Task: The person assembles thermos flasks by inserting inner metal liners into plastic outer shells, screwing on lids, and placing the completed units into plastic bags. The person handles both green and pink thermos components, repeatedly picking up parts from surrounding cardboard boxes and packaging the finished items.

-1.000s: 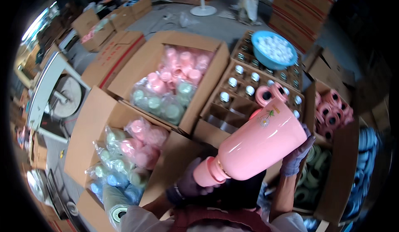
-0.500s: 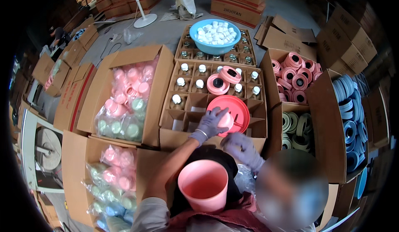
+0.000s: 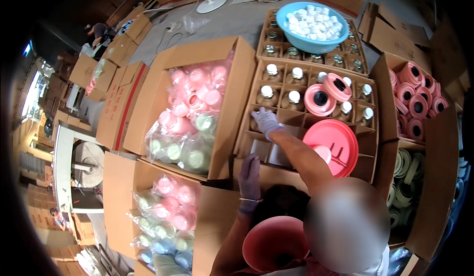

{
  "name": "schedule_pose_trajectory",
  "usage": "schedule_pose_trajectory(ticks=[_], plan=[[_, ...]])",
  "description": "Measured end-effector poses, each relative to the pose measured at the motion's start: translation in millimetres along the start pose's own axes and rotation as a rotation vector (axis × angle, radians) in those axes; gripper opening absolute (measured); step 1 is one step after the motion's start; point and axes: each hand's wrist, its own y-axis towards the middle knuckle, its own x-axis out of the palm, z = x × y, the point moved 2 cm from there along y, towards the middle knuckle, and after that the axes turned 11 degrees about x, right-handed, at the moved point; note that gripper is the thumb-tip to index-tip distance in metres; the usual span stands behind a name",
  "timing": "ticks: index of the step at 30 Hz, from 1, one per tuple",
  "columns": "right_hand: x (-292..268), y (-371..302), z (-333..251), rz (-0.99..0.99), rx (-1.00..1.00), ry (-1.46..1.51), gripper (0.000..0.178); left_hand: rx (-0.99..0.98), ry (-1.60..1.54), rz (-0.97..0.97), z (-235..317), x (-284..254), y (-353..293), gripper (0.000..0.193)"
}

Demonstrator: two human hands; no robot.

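Observation:
My right hand, in a pale glove, reaches across the divided carton and has its fingers around the top of a bottle at the left side, mostly hidden by the hand. Just in front of the carton's near edge, my left hand is raised, gloved, fingers stretched out, holding nothing. A red-pink round dish rests on the dividers at the right, with a small pink cup lying in it. Two pink rings with black centres sit on white-capped bottles.
A pink bucket stands at my lap. Left are cartons of bagged pink and green cups. Right are cartons of pink rings and green rings. Beyond, a blue basin of white caps sits on another bottle carton. A person is far left.
My left hand has let go of the pink cup, left in the dish, and drawn back left. My right hand has reached forward and left to a bottle. The view has turned left.

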Motion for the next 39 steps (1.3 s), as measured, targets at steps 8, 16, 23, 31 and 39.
schedule_pose_trajectory(ticks=[8, 16, 23, 31, 39], plan=[[-193, -102, -18, 0.322, -0.466, 0.040, 0.048, -0.496, -0.636, 0.158, -30, -8, 35, 0.067], [-309, -318, -45, 0.699, -0.806, 0.007, 0.053, -0.219, -1.391, -0.400, 91, -20, 37, 0.075], [-261, -430, 5, 0.302, -0.288, 0.681, 0.061, 0.291, -0.387, -0.534, 206, -87, 15, 0.057], [-100, -606, 2, 0.367, -0.253, 0.765, 0.068, 0.191, 0.141, -0.376, 94, -186, -129, 0.070], [-209, -527, -53, 0.169, -0.532, 0.918, 0.060, 0.011, 0.086, -0.564, 19, -212, -240, 0.068]])
